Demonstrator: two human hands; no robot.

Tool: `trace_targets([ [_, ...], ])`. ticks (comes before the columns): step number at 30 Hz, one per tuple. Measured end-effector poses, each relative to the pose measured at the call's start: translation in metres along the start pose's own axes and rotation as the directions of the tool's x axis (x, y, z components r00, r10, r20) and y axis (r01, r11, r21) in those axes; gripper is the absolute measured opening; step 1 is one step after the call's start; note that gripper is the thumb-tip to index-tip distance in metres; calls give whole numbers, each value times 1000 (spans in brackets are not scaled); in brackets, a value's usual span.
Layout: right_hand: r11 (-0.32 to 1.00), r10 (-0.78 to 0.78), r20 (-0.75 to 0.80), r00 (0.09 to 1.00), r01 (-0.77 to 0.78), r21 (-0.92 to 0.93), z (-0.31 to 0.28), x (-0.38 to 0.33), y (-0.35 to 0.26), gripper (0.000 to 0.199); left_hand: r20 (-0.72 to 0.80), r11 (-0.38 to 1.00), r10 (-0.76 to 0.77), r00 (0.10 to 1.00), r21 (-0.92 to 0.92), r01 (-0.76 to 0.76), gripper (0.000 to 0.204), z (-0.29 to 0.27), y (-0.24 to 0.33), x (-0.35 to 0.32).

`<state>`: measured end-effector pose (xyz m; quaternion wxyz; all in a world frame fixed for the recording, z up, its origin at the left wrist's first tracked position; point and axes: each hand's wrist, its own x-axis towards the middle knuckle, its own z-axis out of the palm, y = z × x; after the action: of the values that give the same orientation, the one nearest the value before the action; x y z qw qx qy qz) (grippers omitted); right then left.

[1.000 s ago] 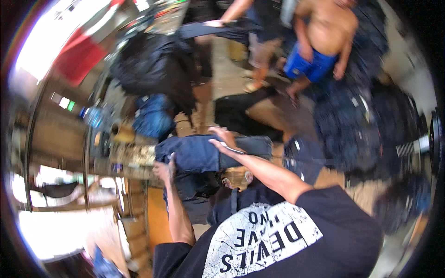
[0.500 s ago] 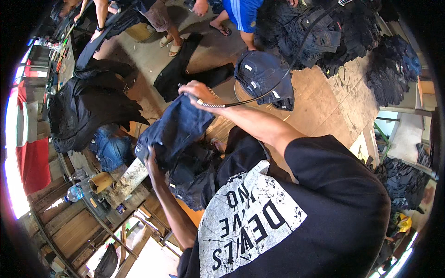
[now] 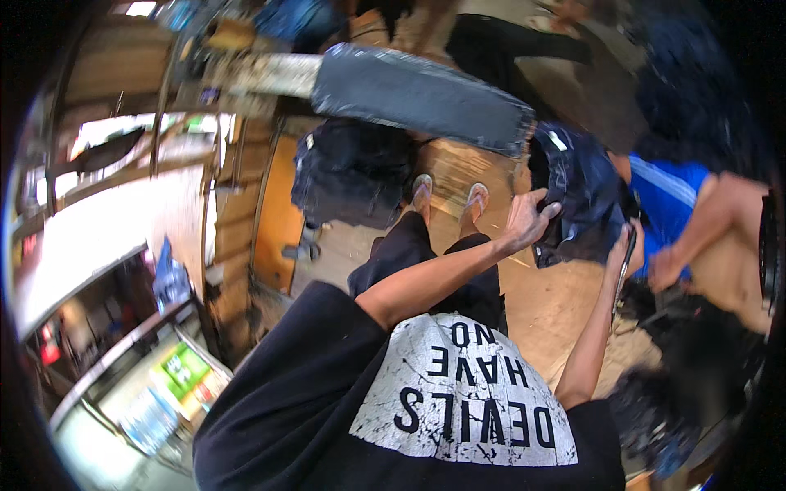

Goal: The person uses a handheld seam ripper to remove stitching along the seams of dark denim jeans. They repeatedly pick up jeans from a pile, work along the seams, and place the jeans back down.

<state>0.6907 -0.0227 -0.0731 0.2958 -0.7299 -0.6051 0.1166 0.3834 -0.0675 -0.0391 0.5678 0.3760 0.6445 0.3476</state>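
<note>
My left hand (image 3: 530, 219) is at the near-left edge of a pile of dark blue jeans (image 3: 577, 184), its visible fingers and thumb apart; whether it touches the fabric is unclear. On the far side of the jeans, my right hand (image 3: 624, 245) is closed around a thin black hose (image 3: 627, 263) that runs along the wrist. Whether that hand also pinches the fabric is hidden. Left of the pile, a long padded board (image 3: 422, 94) with a dark grey cover stretches out. Below it sits another stack of dark garments (image 3: 352, 172).
A co-worker in blue shorts (image 3: 671, 184) is close to my right hand, with a bare arm (image 3: 716, 217) reaching down. Black trousers (image 3: 499, 49) lie on the floor beyond the board. Dark cloth heaps (image 3: 696, 352) fill the right side; a water jug (image 3: 149, 419) stands lower left.
My view has turned and both hands have moved rightward from the board to the jeans pile. The dark blue jeans held at the board have left it, baring its padded cover.
</note>
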Motion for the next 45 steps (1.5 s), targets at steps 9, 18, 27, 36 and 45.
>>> trace_targets([
  [9,920,-267,477,837,75,384,99,-156,-122,19,-232,791,535,812,476,-386,25,-232,-144,-62],
  [18,826,-514,650,560,119,551,197,-309,-293,44,-733,661,156,662,575,482,112,-477,-310,-202],
  [27,928,-103,505,857,-100,359,92,-255,-137,34,9,786,-443,897,484,384,77,-352,-369,-177],
  [36,764,566,39,824,-542,351,56,-182,21,34,495,708,2,869,613,-351,66,-69,-167,86],
  [45,696,556,63,829,-505,511,69,-128,83,27,684,91,144,716,711,-697,98,209,-203,306],
])
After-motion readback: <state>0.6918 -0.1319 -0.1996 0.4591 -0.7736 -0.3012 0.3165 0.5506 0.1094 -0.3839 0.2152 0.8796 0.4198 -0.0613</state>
